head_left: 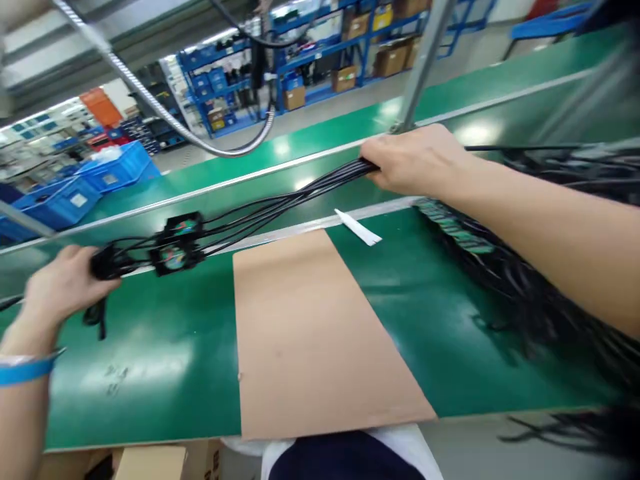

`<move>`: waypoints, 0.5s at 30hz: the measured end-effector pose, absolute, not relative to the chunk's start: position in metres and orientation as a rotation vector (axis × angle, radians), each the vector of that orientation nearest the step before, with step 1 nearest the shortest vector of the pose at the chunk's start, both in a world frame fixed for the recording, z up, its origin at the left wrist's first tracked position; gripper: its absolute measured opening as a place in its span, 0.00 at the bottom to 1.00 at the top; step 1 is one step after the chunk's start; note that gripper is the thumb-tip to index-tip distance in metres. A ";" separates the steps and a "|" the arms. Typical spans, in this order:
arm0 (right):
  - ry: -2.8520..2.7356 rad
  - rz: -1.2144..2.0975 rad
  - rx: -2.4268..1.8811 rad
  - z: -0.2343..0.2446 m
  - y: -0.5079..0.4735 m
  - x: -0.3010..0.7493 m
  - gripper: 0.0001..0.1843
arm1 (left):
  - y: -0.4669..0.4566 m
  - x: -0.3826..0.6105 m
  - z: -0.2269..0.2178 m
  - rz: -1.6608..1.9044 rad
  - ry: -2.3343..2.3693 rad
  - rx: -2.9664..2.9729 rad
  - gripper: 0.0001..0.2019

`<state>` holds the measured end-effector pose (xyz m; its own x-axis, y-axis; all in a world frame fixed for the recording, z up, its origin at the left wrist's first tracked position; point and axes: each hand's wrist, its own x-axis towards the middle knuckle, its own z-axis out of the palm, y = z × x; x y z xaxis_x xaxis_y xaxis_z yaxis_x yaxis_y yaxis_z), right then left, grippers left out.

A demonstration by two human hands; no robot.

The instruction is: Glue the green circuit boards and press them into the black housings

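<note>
My right hand (415, 163) is closed around a bundle of black cables (280, 200) stretched across the green bench. The cables run left to small black square fans (177, 247) with coloured labels. My left hand (63, 283), with a blue wristband, is closed on the black fan ends at the far left of the bundle. A brown cardboard sheet (305, 333) lies flat on the green mat in front of me, below the cables.
A white strip (357, 228) lies on the mat near the cardboard's far corner. A heap of black cabled fans (525, 280) fills the right side. A green conveyor belt (325, 143) runs behind; blue crates (100, 177) and shelving stand beyond.
</note>
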<state>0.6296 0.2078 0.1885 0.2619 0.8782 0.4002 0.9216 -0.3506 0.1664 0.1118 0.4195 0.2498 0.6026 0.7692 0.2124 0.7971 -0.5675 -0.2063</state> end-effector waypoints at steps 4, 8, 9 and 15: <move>-1.909 -0.512 -2.419 0.180 0.300 0.676 0.20 | 0.463 0.162 0.199 0.133 -1.340 -2.418 0.23; -1.988 -0.523 -2.387 0.173 0.365 0.716 0.14 | 0.528 0.218 0.160 0.048 -1.430 -2.401 0.20; -1.972 -0.555 -2.393 0.169 0.377 0.724 0.13 | 0.543 0.229 0.153 0.018 -1.447 -2.398 0.20; -1.883 -0.716 -2.422 0.128 0.398 0.720 0.26 | 0.564 0.263 0.110 -0.134 -1.383 -2.445 0.35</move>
<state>0.7203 0.3977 0.1280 0.1819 0.9210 0.3444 0.9172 -0.2852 0.2783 0.2631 0.5636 0.1100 0.5246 0.8169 0.2399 0.8477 -0.4752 -0.2356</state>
